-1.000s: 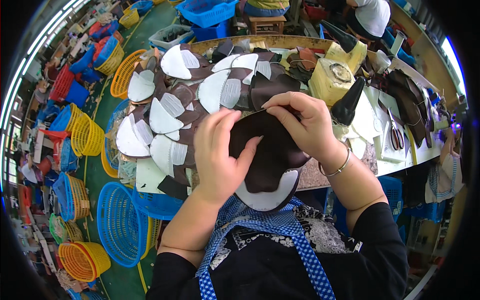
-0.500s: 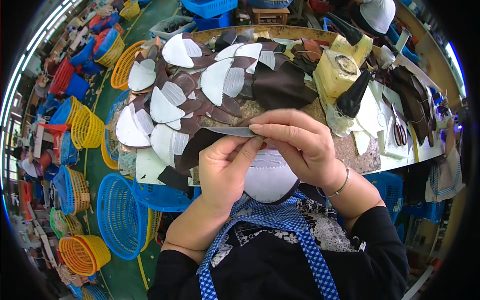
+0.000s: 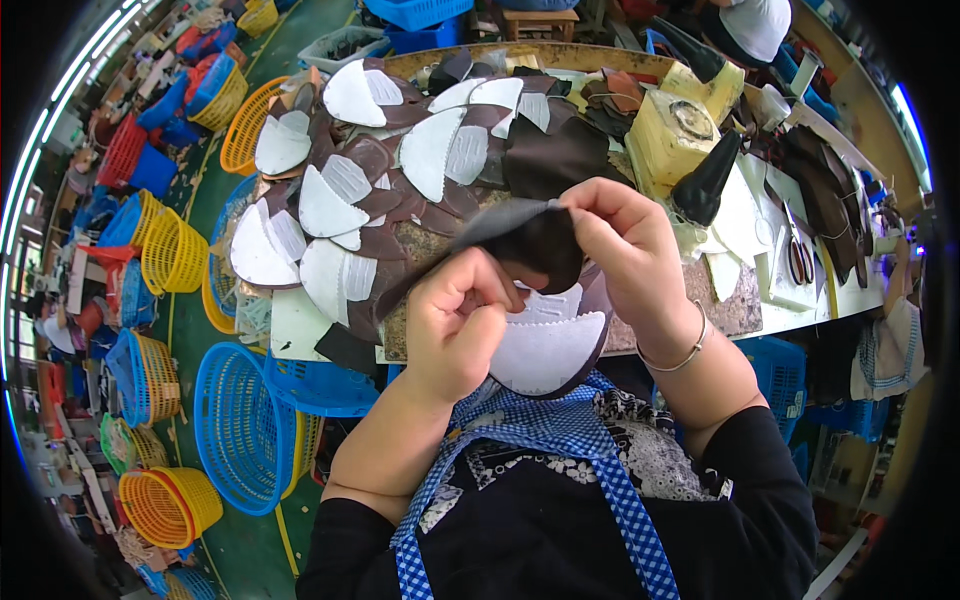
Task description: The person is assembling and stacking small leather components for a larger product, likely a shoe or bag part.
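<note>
Before my chest is a dark brown leather shoe upper piece (image 3: 538, 245), with its grey underside showing along the folded top edge. My right hand (image 3: 630, 250) pinches that edge between thumb and fingers and holds it raised. My left hand (image 3: 455, 325) is closed, fingers curled, on the left part of the same leather; exactly what its fingertips grip is hidden. Below and between my hands shows a white half-moon patch (image 3: 548, 355) with a toothed edge, backed by dark leather, close to my blue checked apron (image 3: 520, 420).
Overlapping brown leather pieces with white patches (image 3: 332, 200) cover the table's left side. At right are a yellow block (image 3: 665, 140), a black shoe last (image 3: 708, 180) and scissors (image 3: 800, 260). Blue (image 3: 243, 430) and yellow baskets (image 3: 175, 258) stand left. Another person (image 3: 755, 25) is at the far right.
My right hand has moved up and right, lifting the leather edge and spreading the folded piece apart. My left hand's fingers have curled in. More of the white patch shows.
</note>
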The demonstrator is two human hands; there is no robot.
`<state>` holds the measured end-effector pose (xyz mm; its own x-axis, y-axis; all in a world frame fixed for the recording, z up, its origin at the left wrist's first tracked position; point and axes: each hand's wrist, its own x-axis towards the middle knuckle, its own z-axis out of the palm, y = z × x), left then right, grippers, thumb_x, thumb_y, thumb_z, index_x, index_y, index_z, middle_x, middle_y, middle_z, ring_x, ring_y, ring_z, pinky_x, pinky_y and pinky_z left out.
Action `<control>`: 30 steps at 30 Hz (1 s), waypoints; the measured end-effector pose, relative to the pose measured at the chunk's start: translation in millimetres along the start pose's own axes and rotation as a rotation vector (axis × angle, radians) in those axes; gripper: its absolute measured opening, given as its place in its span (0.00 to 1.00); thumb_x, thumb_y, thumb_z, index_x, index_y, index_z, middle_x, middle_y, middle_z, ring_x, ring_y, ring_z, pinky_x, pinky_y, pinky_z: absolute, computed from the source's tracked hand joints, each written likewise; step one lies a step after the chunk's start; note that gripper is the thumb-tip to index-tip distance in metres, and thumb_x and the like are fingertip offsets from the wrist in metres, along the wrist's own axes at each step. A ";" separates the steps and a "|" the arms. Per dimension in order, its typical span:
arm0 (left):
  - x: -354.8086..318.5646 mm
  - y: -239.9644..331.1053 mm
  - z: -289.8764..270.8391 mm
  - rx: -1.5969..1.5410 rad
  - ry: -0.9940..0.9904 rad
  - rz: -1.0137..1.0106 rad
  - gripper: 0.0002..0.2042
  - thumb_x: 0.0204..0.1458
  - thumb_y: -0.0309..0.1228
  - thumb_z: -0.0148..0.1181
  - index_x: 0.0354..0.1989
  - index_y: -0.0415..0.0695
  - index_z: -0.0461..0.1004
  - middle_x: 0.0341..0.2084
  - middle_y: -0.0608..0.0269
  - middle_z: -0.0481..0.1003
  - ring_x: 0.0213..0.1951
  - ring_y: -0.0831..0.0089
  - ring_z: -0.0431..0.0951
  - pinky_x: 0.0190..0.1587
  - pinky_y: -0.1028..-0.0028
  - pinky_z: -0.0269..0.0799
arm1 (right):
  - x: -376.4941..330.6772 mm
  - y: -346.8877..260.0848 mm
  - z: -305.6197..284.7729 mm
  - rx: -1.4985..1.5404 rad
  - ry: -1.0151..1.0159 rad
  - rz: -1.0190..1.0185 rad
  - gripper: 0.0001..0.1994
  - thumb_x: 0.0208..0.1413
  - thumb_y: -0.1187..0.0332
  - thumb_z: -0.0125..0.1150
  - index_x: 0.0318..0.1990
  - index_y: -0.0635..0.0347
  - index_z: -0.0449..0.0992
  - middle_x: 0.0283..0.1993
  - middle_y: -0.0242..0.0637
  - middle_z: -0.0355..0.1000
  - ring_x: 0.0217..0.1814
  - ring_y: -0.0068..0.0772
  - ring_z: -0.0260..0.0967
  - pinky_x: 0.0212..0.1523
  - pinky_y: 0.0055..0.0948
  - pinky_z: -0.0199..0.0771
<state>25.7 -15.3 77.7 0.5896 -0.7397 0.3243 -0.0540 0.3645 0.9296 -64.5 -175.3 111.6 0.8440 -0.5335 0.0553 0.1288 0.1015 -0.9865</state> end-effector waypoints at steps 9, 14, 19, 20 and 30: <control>6.6 -0.6 16.9 0.387 0.237 0.118 0.04 0.51 0.23 0.65 0.32 0.36 0.76 0.23 0.59 0.75 0.23 0.76 0.77 0.27 0.77 0.72 | -6.6 5.0 8.6 -0.690 -0.057 -0.687 0.05 0.45 0.81 0.61 0.31 0.63 0.74 0.26 0.36 0.70 0.25 0.34 0.70 0.26 0.28 0.71; 9.5 11.5 6.3 0.690 0.141 0.267 0.04 0.47 0.23 0.63 0.28 0.38 0.74 0.19 0.59 0.71 0.19 0.68 0.69 0.22 0.71 0.65 | 2.3 -0.6 2.0 -0.472 0.003 -0.486 0.06 0.56 0.77 0.55 0.41 0.66 0.72 0.30 0.31 0.70 0.29 0.18 0.65 0.29 0.15 0.63; 14.9 14.8 -1.7 0.614 0.015 0.124 0.10 0.47 0.23 0.63 0.19 0.39 0.68 0.19 0.58 0.70 0.19 0.67 0.68 0.23 0.72 0.63 | 11.1 9.2 -2.3 -0.499 0.122 -0.336 0.03 0.56 0.76 0.60 0.36 0.64 0.75 0.25 0.37 0.72 0.22 0.26 0.69 0.25 0.23 0.70; 13.2 7.4 -3.4 0.556 0.040 0.133 0.08 0.50 0.23 0.62 0.24 0.38 0.67 0.25 0.60 0.73 0.22 0.72 0.72 0.27 0.75 0.67 | 6.5 9.6 1.7 -0.518 0.210 -0.395 0.01 0.55 0.76 0.59 0.34 0.65 0.75 0.27 0.38 0.73 0.24 0.28 0.71 0.27 0.24 0.71; 24.0 -29.1 -22.1 0.787 0.511 0.150 0.10 0.58 0.32 0.60 0.31 0.37 0.73 0.19 0.56 0.73 0.21 0.73 0.71 0.28 0.71 0.68 | 4.1 26.2 2.1 -0.138 0.145 -0.020 0.06 0.63 0.69 0.54 0.38 0.61 0.76 0.26 0.19 0.66 0.22 0.09 0.56 0.22 0.13 0.54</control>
<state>59.2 -31.2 54.5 0.8035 -0.3111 0.5075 -0.5755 -0.1878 0.7960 -56.5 -173.0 86.3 0.7566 -0.6509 0.0623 0.0636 -0.0215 -0.9977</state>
